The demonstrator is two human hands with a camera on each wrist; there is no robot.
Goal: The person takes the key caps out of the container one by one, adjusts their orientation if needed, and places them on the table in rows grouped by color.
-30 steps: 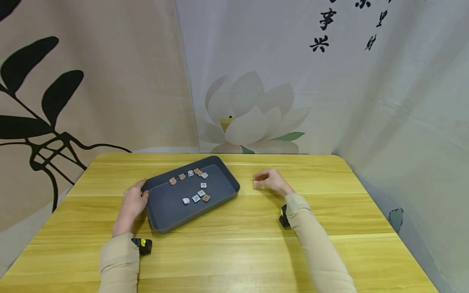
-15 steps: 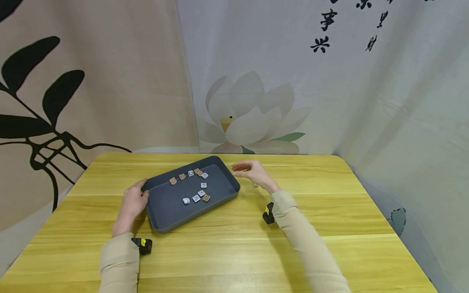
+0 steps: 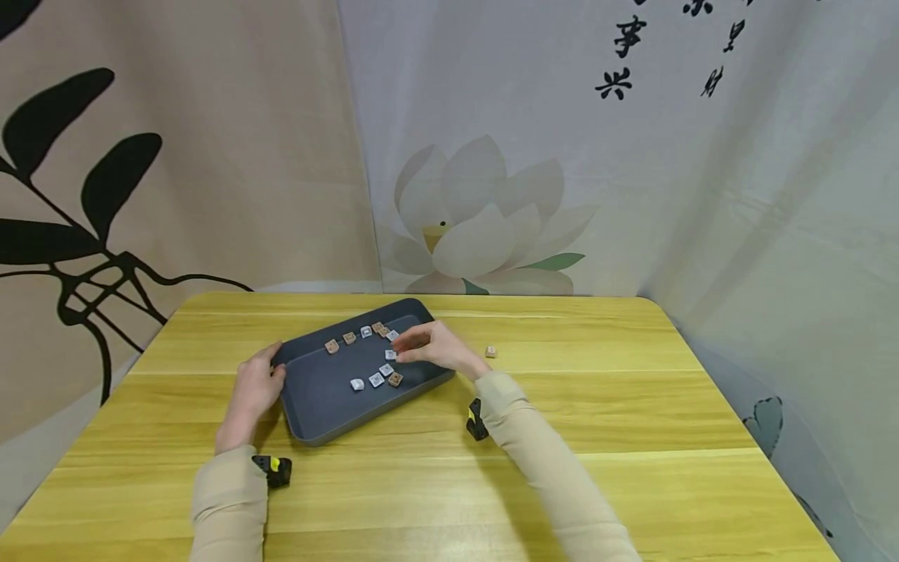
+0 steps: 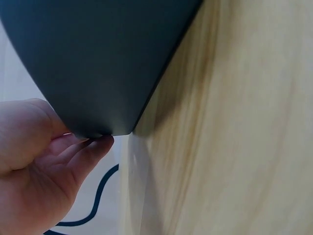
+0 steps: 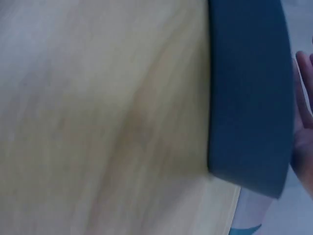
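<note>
A dark grey rectangular tray (image 3: 316, 394) lies at a slant on the table. My left hand (image 3: 254, 390) grips its left end, thumb and fingers at the rim; the left wrist view shows the fingertips (image 4: 105, 142) against the tray's edge. Over the tray's right part is my right hand (image 3: 438, 347), fingers loosely bent beside a small white square piece (image 3: 390, 355). In the right wrist view, the tray wall partly hides this hand (image 5: 304, 98). More small white and brown pieces with dark marks lie in the tray, among them a brown one (image 3: 396, 380) and a white one (image 3: 357, 385).
One small tan square piece (image 3: 491, 352) lies on the yellow wooden table (image 3: 632, 390), right of the tray. Behind the table hangs a printed curtain (image 3: 492, 94). Each wrist wears a black camera (image 3: 277, 471).
My right hand has left the small tan piece on the table and moved left, over the tray's right wall and in above the pieces. My left hand and the tray have stayed put.
</note>
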